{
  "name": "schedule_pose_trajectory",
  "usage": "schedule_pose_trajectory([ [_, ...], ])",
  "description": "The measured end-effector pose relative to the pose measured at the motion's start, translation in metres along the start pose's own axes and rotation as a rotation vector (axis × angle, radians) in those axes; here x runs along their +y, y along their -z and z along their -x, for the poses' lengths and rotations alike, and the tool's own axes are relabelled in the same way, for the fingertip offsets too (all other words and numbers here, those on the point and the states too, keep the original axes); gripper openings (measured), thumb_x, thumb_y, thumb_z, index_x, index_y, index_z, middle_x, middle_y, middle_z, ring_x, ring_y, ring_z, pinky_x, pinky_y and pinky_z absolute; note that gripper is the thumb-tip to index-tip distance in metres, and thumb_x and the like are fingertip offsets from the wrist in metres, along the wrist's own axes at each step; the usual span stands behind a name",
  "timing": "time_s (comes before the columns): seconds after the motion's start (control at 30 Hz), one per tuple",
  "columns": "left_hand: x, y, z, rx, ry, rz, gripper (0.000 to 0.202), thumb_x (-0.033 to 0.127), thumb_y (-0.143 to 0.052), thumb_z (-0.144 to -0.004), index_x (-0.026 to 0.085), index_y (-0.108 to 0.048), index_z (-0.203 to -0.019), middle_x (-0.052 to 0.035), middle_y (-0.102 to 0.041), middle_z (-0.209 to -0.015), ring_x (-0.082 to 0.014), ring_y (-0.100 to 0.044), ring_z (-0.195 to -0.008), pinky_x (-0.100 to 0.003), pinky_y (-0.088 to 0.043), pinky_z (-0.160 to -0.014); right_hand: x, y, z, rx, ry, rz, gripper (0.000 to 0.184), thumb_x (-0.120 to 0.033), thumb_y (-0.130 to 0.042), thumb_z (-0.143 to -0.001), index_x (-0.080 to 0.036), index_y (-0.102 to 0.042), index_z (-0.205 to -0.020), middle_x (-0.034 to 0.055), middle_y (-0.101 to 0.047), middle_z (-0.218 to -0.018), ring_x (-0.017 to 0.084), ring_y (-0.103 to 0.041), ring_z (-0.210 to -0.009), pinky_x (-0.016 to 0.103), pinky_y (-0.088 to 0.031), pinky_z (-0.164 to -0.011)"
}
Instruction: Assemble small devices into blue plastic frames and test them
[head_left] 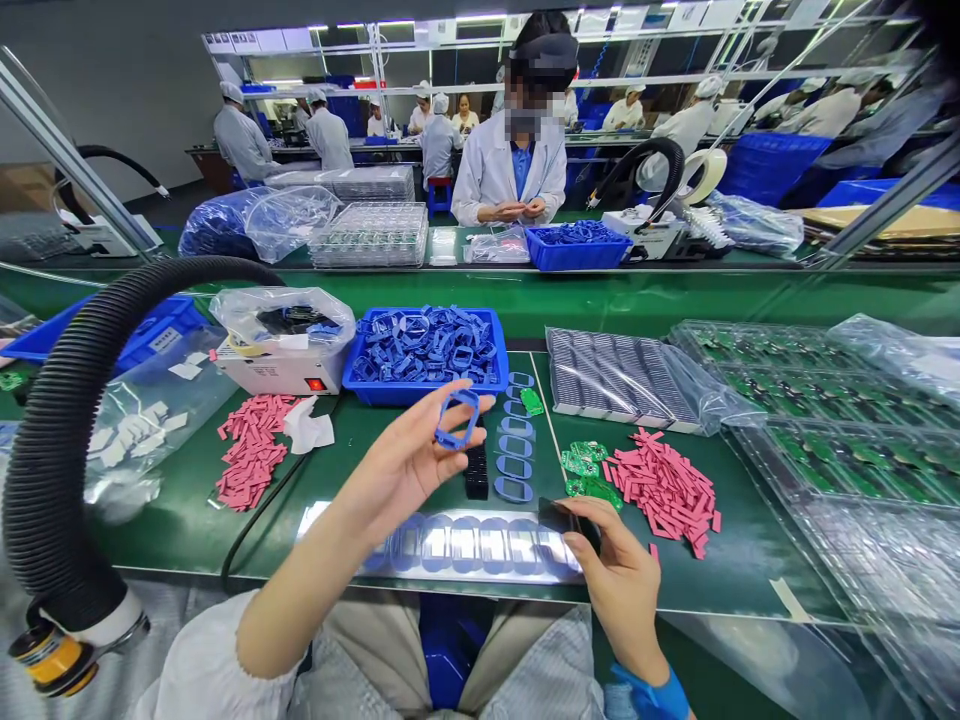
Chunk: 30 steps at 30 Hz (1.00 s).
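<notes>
Left hand [409, 455] held a blue frame [453, 440]

From my remote seat I saw the frame pinched between thumb and fingers, out beyond the palm, raised over the green surface [720, 588]; the blue bin [424, 396] stood near the surface's far edge. The right hand [622, 575] gripped a dark flat piece [559, 516] by the right end of the glossy strip [313, 516] along the near edge. Fingers partly hid that piece, but it seemed thin.
</notes>
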<state>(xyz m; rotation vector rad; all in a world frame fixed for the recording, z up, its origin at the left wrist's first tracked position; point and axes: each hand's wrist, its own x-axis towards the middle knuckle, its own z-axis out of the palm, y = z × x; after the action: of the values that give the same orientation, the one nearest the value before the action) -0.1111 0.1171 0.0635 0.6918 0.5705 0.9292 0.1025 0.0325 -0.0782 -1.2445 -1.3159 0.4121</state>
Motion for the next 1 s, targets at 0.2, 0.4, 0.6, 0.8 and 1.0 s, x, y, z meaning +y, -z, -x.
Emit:
schedule_pose_trajectory([
  [0.2,-0.029,0.002,0.032,-0.022,0.075,0.009,0.030,0.028,-0.068,-0.080,0.023,-0.068,-0.109,-0.0037,-0.070,-0.101,-0.0157,-0.066,-0.095,-0.024,-0.051,-0.086,-0.002,0.000,-0.002,0.011,0.018,-0.003,0.012,-0.028,-0.066,-0.080,-0.021,-0.067,-0.089,0.0065,-0.068,-0.084,0.021,-0.062,-0.083,0.037,-0.051,-0.074],
  [0.4,-0.064,0.011,0.055,0.033,-0.013,-0.123,0.030,0.036,-0.070,-0.077,0.025,-0.068,-0.105,-0.0027,-0.070,-0.095,-0.0121,-0.063,-0.089,-0.019,-0.048,-0.079,-0.038,0.000,0.004,0.082,0.085,-0.050,0.016,-0.032,-0.065,-0.081,-0.023,-0.065,-0.094,0.0058,-0.066,-0.083,0.023,-0.059,-0.083,0.042,-0.049,-0.075],
  [0.6,-0.083,0.010,0.073,-0.008,-0.105,-0.163,0.027,0.021,-0.072,-0.076,0.026,-0.065,-0.101,-0.0015,-0.067,-0.098,-0.0124,-0.063,-0.092,-0.021,-0.049,-0.084,-0.084,0.002,0.016,-0.127,0.158,-0.039,0.027,-0.039,-0.063,-0.083,-0.023,-0.063,-0.104,0.0083,-0.066,-0.089,0.026,-0.059,-0.087,0.043,-0.048,-0.074],
  [0.8,-0.090,0.009,0.081,0.039,-0.115,-0.181,0.042,0.009,-0.078,-0.066,0.030,-0.064,-0.100,0.0029,-0.069,-0.097,-0.0097,-0.065,-0.091,-0.015,-0.049,-0.082,-0.091,0.003,0.016,-0.246,0.208,0.037,0.027,-0.035,-0.064,-0.082,-0.023,-0.062,-0.106,0.0084,-0.065,-0.098,0.026,-0.058,-0.093,0.041,-0.049,-0.076],
  [1.0,-0.090,0.012,0.082,0.096,-0.158,-0.295,0.042,0.008,-0.079,-0.062,0.026,-0.064,-0.096,-0.0001,-0.069,-0.094,-0.0162,-0.067,-0.091,-0.024,-0.053,-0.083,-0.093,0.000,0.014,-0.325,0.215,0.092,0.028,-0.035,-0.062,-0.083,-0.026,-0.062,-0.109,0.0080,-0.064,-0.104,0.025,-0.058,-0.097,0.041,-0.050,-0.080],
])
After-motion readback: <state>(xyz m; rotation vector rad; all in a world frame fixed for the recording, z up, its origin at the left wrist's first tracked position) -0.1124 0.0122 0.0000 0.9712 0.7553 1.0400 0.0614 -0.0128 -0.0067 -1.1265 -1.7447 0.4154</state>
